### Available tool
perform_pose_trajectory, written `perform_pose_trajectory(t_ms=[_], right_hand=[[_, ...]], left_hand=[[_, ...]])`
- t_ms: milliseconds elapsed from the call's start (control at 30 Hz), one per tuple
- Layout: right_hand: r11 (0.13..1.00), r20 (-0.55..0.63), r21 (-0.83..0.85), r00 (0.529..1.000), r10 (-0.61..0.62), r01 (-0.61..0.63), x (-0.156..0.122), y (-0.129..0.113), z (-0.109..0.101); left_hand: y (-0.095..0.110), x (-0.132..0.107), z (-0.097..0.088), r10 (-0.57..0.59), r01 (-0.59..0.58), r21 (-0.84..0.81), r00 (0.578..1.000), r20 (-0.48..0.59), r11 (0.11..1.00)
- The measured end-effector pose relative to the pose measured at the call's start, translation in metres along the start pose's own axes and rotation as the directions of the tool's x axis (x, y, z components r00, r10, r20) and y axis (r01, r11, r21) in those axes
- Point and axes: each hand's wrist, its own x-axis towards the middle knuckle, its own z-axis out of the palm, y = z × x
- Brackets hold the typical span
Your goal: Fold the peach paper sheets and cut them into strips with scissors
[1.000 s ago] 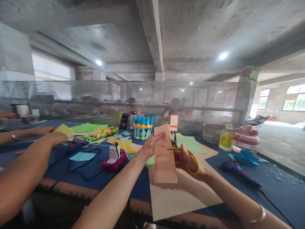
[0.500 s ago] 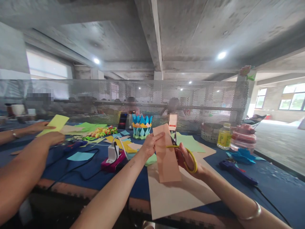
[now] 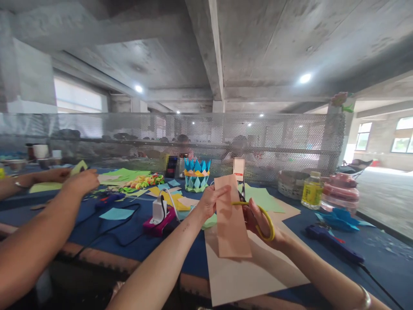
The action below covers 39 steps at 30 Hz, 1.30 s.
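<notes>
My left hand [image 3: 209, 201] pinches the upper left edge of a peach-coloured paper strip [image 3: 232, 232], thumb across its front. The strip hangs upright above the table. In my right hand [image 3: 258, 219] is a pair of yellow-handled scissors [image 3: 268, 226], its fingers through the loops. The scissors' dark blades point away from me beside the strip's upper right edge; whether they touch it I cannot tell. Below lies a large peach paper sheet [image 3: 238, 280] near the table's front edge.
A blue and green folded-paper basket [image 3: 196, 181] stands beyond my hands. At right are a glue gun [image 3: 334, 243], a yellow-labelled bottle [image 3: 312, 191] and a pink jug [image 3: 340, 193]. A magenta power strip [image 3: 158, 221] lies left. A co-worker's hands [image 3: 82, 181] fold yellow-green paper.
The view has shifted slightly, so everything sits a little further right and lower. My grip on strip and scissors is unchanged. The co-worker's yellow-green paper is now bent over.
</notes>
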Motion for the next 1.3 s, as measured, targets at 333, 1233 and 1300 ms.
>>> perform_pose_trajectory(t_ms=[333, 1233, 1300], right_hand=[[1.0, -0.042, -0.018, 0.999, -0.023, 0.022, 0.007, 0.009, -0.008], [0.998, 0.05, 0.002, 0.997, -0.058, 0.058, 0.003, 0.0, -0.008], [0.997, 0.04, 0.001, 0.997, -0.072, 0.072, 0.004, 0.0, -0.008]], left_hand=[[0.0, 0.002, -0.004, -0.003, 0.003, -0.005, 1.0, 0.002, 1.0], [-0.002, -0.004, 0.001, -0.084, 0.081, 0.04, 0.994, 0.075, 0.996], [-0.001, -0.004, 0.0, -0.077, 0.074, 0.037, 0.995, 0.062, 0.997]])
